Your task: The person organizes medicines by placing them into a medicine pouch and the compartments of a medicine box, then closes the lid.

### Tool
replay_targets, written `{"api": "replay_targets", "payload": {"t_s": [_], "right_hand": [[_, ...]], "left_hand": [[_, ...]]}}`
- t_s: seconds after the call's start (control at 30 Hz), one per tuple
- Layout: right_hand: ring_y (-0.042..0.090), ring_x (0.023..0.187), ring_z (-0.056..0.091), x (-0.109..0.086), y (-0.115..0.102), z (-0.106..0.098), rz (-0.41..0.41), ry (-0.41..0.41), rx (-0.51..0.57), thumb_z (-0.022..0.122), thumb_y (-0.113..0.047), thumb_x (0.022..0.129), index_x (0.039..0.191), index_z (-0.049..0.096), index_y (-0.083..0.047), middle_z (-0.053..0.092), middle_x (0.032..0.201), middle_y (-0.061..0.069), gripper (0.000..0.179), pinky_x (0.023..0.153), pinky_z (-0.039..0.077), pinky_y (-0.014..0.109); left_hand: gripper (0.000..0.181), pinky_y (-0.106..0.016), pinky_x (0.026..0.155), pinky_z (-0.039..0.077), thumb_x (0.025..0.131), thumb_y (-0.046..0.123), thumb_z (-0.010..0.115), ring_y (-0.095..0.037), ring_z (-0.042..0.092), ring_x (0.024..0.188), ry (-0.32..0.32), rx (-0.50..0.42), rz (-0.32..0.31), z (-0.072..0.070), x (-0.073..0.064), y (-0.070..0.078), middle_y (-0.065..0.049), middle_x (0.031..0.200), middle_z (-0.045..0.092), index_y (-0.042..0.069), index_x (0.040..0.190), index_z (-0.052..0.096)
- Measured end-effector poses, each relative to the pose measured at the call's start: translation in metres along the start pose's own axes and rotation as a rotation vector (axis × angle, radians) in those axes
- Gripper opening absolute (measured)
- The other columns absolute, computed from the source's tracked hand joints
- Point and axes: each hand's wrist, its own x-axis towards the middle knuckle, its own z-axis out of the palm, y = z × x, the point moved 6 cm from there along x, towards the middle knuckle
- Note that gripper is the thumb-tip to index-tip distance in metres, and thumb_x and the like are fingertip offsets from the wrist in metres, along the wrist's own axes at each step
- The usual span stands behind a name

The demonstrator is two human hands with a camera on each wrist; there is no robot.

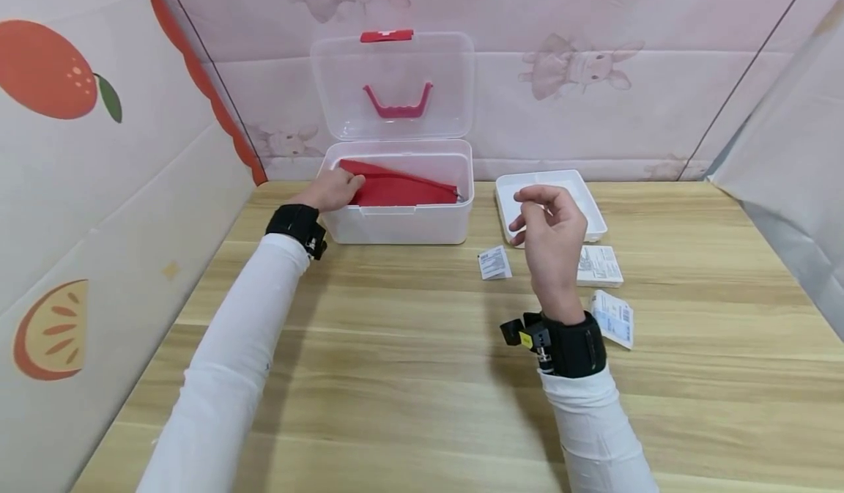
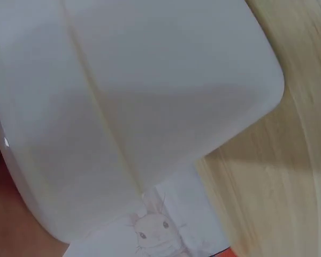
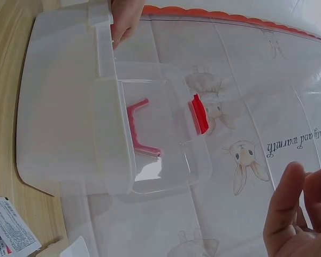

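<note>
A red pouch (image 1: 409,191) lies inside the translucent white storage box (image 1: 395,228), its upper edge slanting down to the right. My left hand (image 1: 332,190) reaches over the box's left rim and grips the pouch's left end, thumb on top; the other fingertips are hidden inside. The left wrist view is mostly filled by the box's side wall (image 2: 171,64). My right hand (image 1: 554,240) hovers in front of the white tray (image 1: 596,216), fingers loosely bent. Nothing shows between its thumb and fingers in the right wrist view, where the hand (image 3: 297,230) appears at lower right.
The box's clear lid (image 1: 343,97) stands raised at the back, with a pink handle (image 1: 399,110) and red latch (image 1: 386,36). A small sachet (image 1: 494,262), a white carton (image 1: 600,266) and a blue-white packet (image 1: 615,319) lie on the wooden table (image 1: 409,376). Printed cloth walls surround it.
</note>
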Motion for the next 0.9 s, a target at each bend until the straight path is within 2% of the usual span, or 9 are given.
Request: {"api": "replay_targets", "payload": {"t_s": [0.1, 0.2, 0.3, 0.43, 0.57, 0.63, 0.7, 0.8, 0.9], "right_hand": [[0.026, 0.060, 0.052, 0.002, 0.000, -0.003, -0.009, -0.003, -0.008, 0.048, 0.000, 0.090, 0.093, 0.060, 0.001, 0.059, 0.090, 0.011, 0.013, 0.044, 0.048, 0.020], [0.027, 0.060, 0.052, 0.005, -0.001, -0.007, -0.023, 0.004, -0.002, 0.049, -0.001, 0.090, 0.092, 0.061, 0.001, 0.061, 0.088, 0.012, 0.012, 0.044, 0.048, 0.021], [0.027, 0.058, 0.051, 0.009, -0.003, -0.012, -0.035, 0.021, 0.032, 0.049, 0.000, 0.090, 0.091, 0.061, 0.002, 0.062, 0.086, 0.012, 0.012, 0.044, 0.047, 0.020], [0.026, 0.057, 0.051, 0.013, -0.002, -0.018, -0.029, 0.043, 0.082, 0.051, 0.001, 0.089, 0.089, 0.061, 0.004, 0.062, 0.084, 0.013, 0.011, 0.042, 0.047, 0.019], [0.024, 0.055, 0.051, 0.016, 0.001, -0.024, 0.000, 0.068, 0.088, 0.051, 0.003, 0.088, 0.088, 0.061, 0.003, 0.063, 0.083, 0.013, 0.010, 0.041, 0.047, 0.018], [0.024, 0.055, 0.051, 0.016, 0.003, -0.028, 0.016, 0.076, 0.070, 0.051, 0.003, 0.088, 0.088, 0.061, 0.002, 0.062, 0.083, 0.012, 0.010, 0.041, 0.047, 0.018], [0.023, 0.055, 0.051, 0.016, 0.005, -0.033, 0.032, 0.077, 0.035, 0.050, 0.003, 0.088, 0.089, 0.061, 0.002, 0.062, 0.083, 0.011, 0.011, 0.042, 0.047, 0.018], [0.022, 0.056, 0.052, 0.020, 0.006, -0.044, 0.041, 0.080, -0.044, 0.050, 0.002, 0.088, 0.090, 0.061, 0.002, 0.062, 0.084, 0.010, 0.011, 0.043, 0.047, 0.018], [0.021, 0.057, 0.052, 0.028, 0.005, -0.059, 0.023, 0.103, -0.159, 0.050, 0.000, 0.089, 0.091, 0.062, 0.001, 0.062, 0.084, 0.009, 0.012, 0.044, 0.046, 0.017]], "left_hand": [[0.039, -0.036, 0.068, 0.035, 0.099, 0.030, 0.034, -0.026, 0.044, 0.068, -0.091, 0.078, 0.014, 0.003, 0.007, -0.002, -0.009, 0.066, 0.041, 0.003, 0.075, 0.050], [0.038, -0.040, 0.076, 0.038, 0.098, 0.030, 0.038, -0.029, 0.049, 0.083, -0.174, 0.145, 0.007, 0.004, 0.013, -0.004, -0.014, 0.081, 0.053, 0.000, 0.097, 0.060], [0.042, -0.046, 0.086, 0.040, 0.095, 0.029, 0.042, -0.033, 0.047, 0.097, -0.254, 0.183, -0.017, 0.005, 0.015, -0.007, -0.021, 0.105, 0.056, -0.004, 0.117, 0.055], [0.044, -0.049, 0.091, 0.039, 0.092, 0.028, 0.047, -0.035, 0.046, 0.102, -0.333, 0.199, -0.048, 0.007, 0.015, -0.011, -0.023, 0.116, 0.053, -0.005, 0.121, 0.052], [0.039, -0.047, 0.089, 0.040, 0.091, 0.024, 0.050, -0.034, 0.048, 0.098, -0.355, 0.215, -0.009, 0.013, 0.017, -0.012, -0.022, 0.109, 0.057, -0.005, 0.115, 0.056], [0.036, -0.047, 0.089, 0.040, 0.091, 0.022, 0.051, -0.034, 0.048, 0.098, -0.351, 0.211, 0.036, 0.016, 0.017, -0.012, -0.022, 0.108, 0.058, -0.006, 0.113, 0.057], [0.034, -0.048, 0.090, 0.039, 0.091, 0.019, 0.051, -0.034, 0.048, 0.099, -0.320, 0.146, 0.063, 0.016, 0.016, -0.012, -0.024, 0.109, 0.057, -0.006, 0.113, 0.057], [0.031, -0.050, 0.092, 0.038, 0.092, 0.014, 0.050, -0.035, 0.047, 0.100, -0.192, 0.008, 0.103, 0.007, 0.017, -0.007, -0.026, 0.112, 0.055, -0.006, 0.115, 0.054], [0.029, -0.050, 0.091, 0.040, 0.094, 0.011, 0.046, -0.034, 0.048, 0.097, -0.009, -0.120, 0.190, -0.010, 0.018, 0.015, -0.025, 0.112, 0.055, -0.006, 0.116, 0.053]]}}
